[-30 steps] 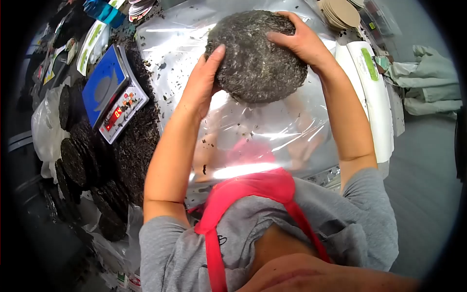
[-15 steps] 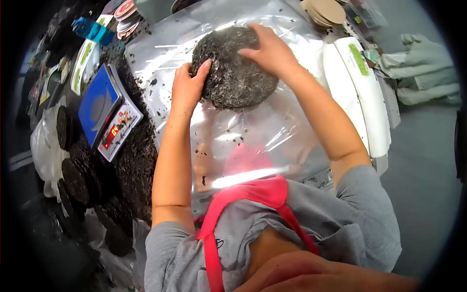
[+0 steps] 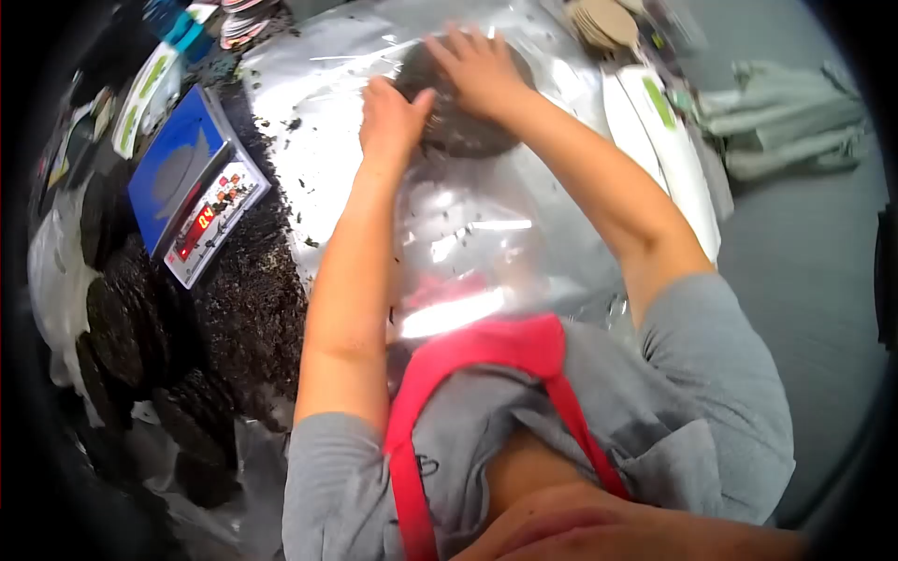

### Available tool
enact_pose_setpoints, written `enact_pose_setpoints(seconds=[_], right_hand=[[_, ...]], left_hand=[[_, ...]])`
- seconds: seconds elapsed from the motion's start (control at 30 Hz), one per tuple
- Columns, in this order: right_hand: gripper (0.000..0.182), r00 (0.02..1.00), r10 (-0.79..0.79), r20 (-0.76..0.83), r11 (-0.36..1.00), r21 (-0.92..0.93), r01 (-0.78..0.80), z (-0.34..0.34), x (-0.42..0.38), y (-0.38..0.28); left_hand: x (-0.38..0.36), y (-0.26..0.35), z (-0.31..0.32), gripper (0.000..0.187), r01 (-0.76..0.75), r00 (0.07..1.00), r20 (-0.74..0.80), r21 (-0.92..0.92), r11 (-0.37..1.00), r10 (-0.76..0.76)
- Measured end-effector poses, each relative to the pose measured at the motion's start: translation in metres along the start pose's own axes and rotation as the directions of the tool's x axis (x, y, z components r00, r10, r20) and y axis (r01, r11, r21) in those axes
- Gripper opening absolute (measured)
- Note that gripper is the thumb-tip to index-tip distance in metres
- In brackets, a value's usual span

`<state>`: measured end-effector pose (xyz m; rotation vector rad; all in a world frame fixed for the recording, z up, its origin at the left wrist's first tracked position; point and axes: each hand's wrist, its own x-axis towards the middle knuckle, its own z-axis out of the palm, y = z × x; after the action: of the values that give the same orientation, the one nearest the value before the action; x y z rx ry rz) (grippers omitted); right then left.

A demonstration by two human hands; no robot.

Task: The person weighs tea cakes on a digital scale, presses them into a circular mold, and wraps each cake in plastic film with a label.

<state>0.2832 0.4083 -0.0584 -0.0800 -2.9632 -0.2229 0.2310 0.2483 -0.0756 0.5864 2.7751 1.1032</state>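
Observation:
A round, dark cake of what looks like dried seaweed (image 3: 468, 136) lies on a clear plastic sheet or bag (image 3: 327, 79) at the far part of the table. My right hand (image 3: 482, 79) rests on top of the cake, fingers spread. At the cake's left edge is my left hand (image 3: 391, 122), with its thumb stretched toward the cake and apart from the fingers. Both hands are slightly blurred by motion and cover parts of the cake. Dark crumbs dot the plastic around them.
On the left, a blue-topped digital scale (image 3: 178, 159) stands beside loose dark flakes (image 3: 253, 327). More dark round cakes (image 3: 126, 318) are stacked beyond it. A long white device (image 3: 645, 122), resembling a bag sealer, lies at right. Cardboard discs (image 3: 603, 23) and a grey-green cloth (image 3: 786, 122) are farther back.
The cake has shifted away and slightly right with both hands. My right hand has moved from its right edge onto its top. The camera view has shifted too.

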Motion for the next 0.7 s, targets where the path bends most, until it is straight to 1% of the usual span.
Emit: enact_pose_setpoints(seconds=[0.03, 0.07, 0.1, 0.17, 0.2, 0.23, 0.27, 0.3, 0.33, 0.37, 0.4, 0.43, 0.5, 0.53, 0.57, 0.63, 0.7], right_hand=[[0.087, 1.000, -0.017, 0.023, 0.999, 0.052, 0.015, -0.005, 0.001, 0.010], [0.084, 0.995, -0.018, 0.103, 0.968, 0.250, -0.008, -0.022, 0.002, 0.027], [0.075, 0.994, -0.108, 0.005, 0.895, 0.435, 0.095, -0.041, 0.003, 0.044], [0.062, 0.971, -0.051, 0.234, 0.796, 0.597, -0.102, -0.082, 0.000, 0.020], [0.063, 0.906, -0.037, 0.422, 0.898, 0.413, -0.155, -0.094, -0.007, -0.002], [0.066, 0.945, -0.123, 0.302, 0.928, 0.373, 0.002, -0.040, -0.018, -0.001], [0.068, 0.970, -0.106, 0.218, 0.931, 0.364, 0.020, -0.017, -0.028, -0.007], [0.070, 0.984, -0.111, 0.137, 0.936, 0.348, 0.057, -0.014, -0.032, -0.012], [0.072, 0.983, -0.104, 0.153, 0.914, 0.404, 0.034, -0.013, -0.034, -0.008], [0.071, 0.976, -0.153, 0.152, 0.920, 0.382, 0.085, -0.006, -0.033, -0.004], [0.070, 0.976, -0.150, 0.160, 0.906, 0.418, 0.070, -0.009, -0.039, -0.006], [0.069, 0.977, -0.151, 0.150, 0.894, 0.442, 0.070, -0.014, -0.036, -0.006], [0.068, 0.973, -0.168, 0.156, 0.887, 0.455, 0.080, -0.017, -0.034, -0.007], [0.068, 0.953, -0.170, 0.249, 0.911, 0.409, 0.056, -0.020, -0.032, -0.008], [0.068, 0.927, -0.163, 0.337, 0.934, 0.357, 0.035, -0.023, -0.029, -0.008], [0.066, 0.930, -0.146, 0.338, 0.939, 0.344, 0.022, -0.015, -0.026, -0.006], [0.068, 0.944, -0.171, 0.283, 0.916, 0.398, 0.046, -0.008, -0.030, -0.008]], left_hand=[[-0.001, 0.002, 0.001, 0.067, -0.012, 0.999, -0.038, 0.058, 0.998, 0.014], [-0.018, -0.003, -0.003, 0.066, 0.045, 0.999, -0.009, 0.015, 0.999, -0.045], [-0.012, 0.010, -0.013, 0.064, 0.027, 1.000, 0.005, -0.020, 0.999, -0.027], [-0.012, 0.008, -0.008, 0.061, 0.003, 1.000, -0.015, 0.004, 1.000, -0.003], [-0.010, 0.008, -0.005, 0.060, 0.007, 1.000, -0.014, 0.013, 1.000, -0.007], [-0.008, 0.011, -0.005, 0.060, 0.002, 1.000, -0.011, 0.023, 1.000, -0.002], [-0.009, 0.012, -0.008, 0.060, 0.008, 1.000, 0.007, 0.017, 1.000, -0.008], [-0.008, 0.011, -0.007, 0.063, -0.019, 1.000, -0.014, 0.024, 1.000, 0.020], [-0.005, 0.008, -0.006, 0.064, -0.048, 0.998, -0.027, 0.015, 0.999, 0.048], [-0.008, -0.001, -0.004, 0.065, -0.078, 0.997, -0.012, 0.008, 0.997, 0.078], [-0.007, -0.003, -0.010, 0.069, -0.112, 0.994, 0.017, 0.020, 0.993, 0.112], [-0.009, 0.007, -0.022, 0.075, -0.097, 0.995, -0.032, -0.022, 0.995, 0.096], [0.012, 0.009, -0.027, 0.078, -0.177, 0.979, -0.096, 0.042, 0.983, 0.180], [0.023, 0.014, -0.026, 0.076, -0.204, 0.978, -0.026, 0.111, 0.973, 0.208], [0.034, 0.019, -0.028, 0.072, -0.157, 0.978, 0.159, 0.121, 0.980, 0.137], [0.050, 0.018, -0.025, 0.061, -0.170, 0.950, 0.293, 0.189, 0.967, 0.110], [0.046, 0.015, -0.015, 0.045, -0.294, 0.938, 0.252, 0.211, 0.932, 0.239]])
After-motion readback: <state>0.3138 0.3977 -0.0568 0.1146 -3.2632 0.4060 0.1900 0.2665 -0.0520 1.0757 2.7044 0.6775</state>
